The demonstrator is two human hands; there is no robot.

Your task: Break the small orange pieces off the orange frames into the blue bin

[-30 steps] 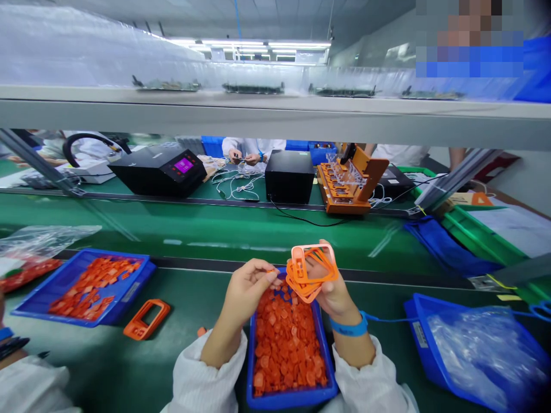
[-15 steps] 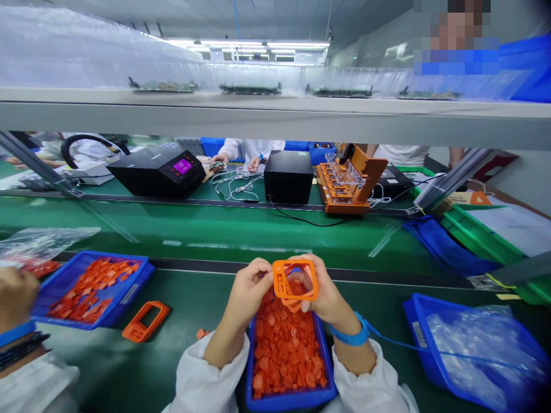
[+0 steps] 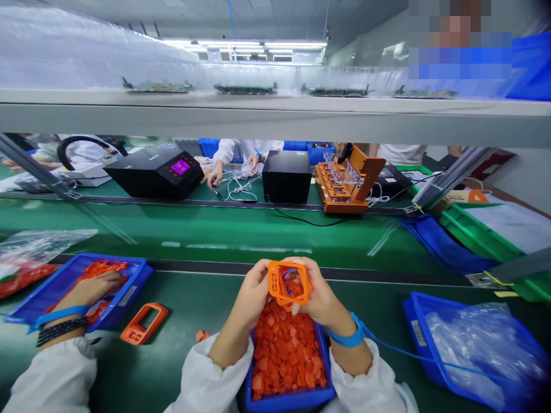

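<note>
Both my hands hold an orange plastic frame (image 3: 305, 282) with a large rectangular window, tilted up above a blue bin. My left hand (image 3: 253, 289) pinches its left side, by the small cut-outs. Around the right side wrap the fingers of my right hand (image 3: 321, 292), which wears a blue wrist strap. Another orange edge shows behind the frame; whether it is a second piece I cannot tell. Beneath my hands, the blue bin (image 3: 289, 400) is full of small orange plastic pieces (image 3: 288, 350). A few loose orange pieces (image 3: 201, 335) lie left of my left forearm.
At left, a co-worker's hand (image 3: 92, 287) reaches into a blue tray (image 3: 138, 275) of orange parts. Another orange frame (image 3: 144, 324) lies beside it. A blue bin (image 3: 419, 327) with clear plastic bags stands at right. A shelf (image 3: 275, 123) crosses above the green conveyor (image 3: 224, 229).
My hands and the frame have shifted slightly left, and the frame's window faces me a little differently. The co-worker's hand at left has moved right into the blue tray.
</note>
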